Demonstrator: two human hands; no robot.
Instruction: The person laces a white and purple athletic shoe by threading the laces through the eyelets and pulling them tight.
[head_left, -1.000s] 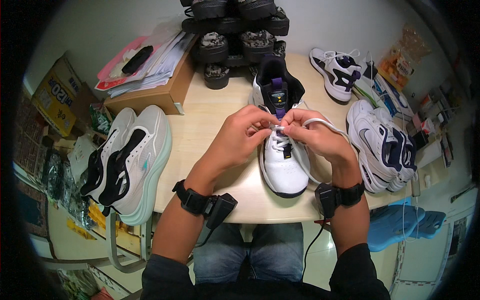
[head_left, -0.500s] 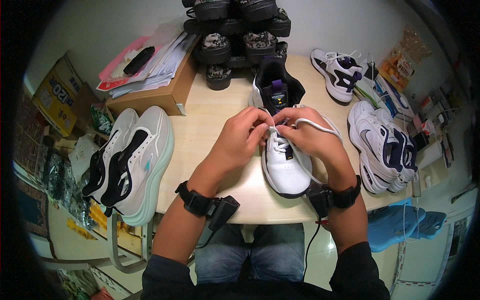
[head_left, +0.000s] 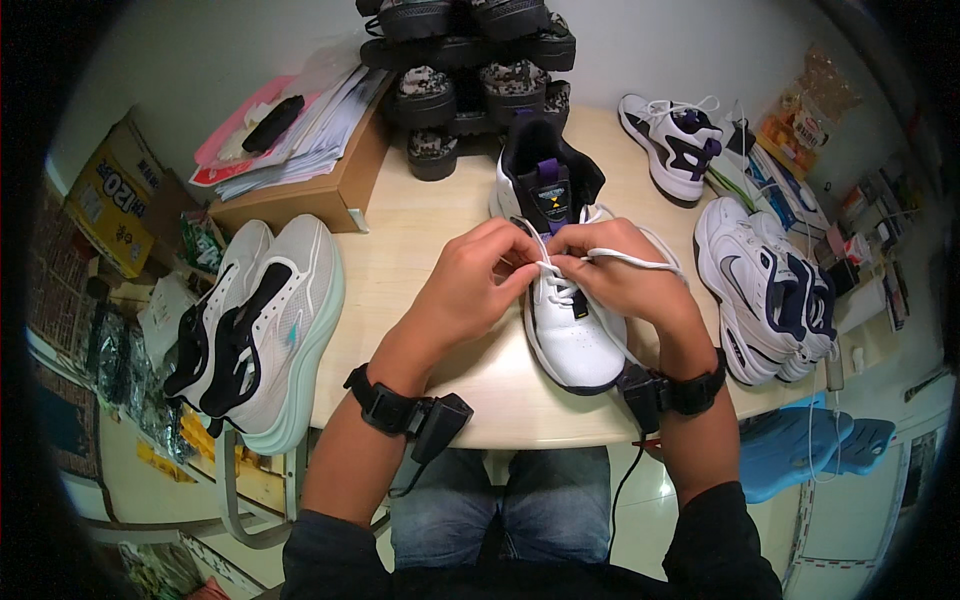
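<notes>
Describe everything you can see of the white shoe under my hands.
The white shoe stands on the pale table, toe toward you. Its upper looks like smooth leather, with small dots over the toe and a dark edge along the sole. The collar lining is black; the dark tongue carries a purple tab and a yellow mark. White lace crosses its front; your left hand and right hand pinch it.

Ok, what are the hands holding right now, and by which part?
Left hand and right hand pinch the white shoelace partway up the front of the white sneaker; exact fingertip contact is partly hidden.
</notes>
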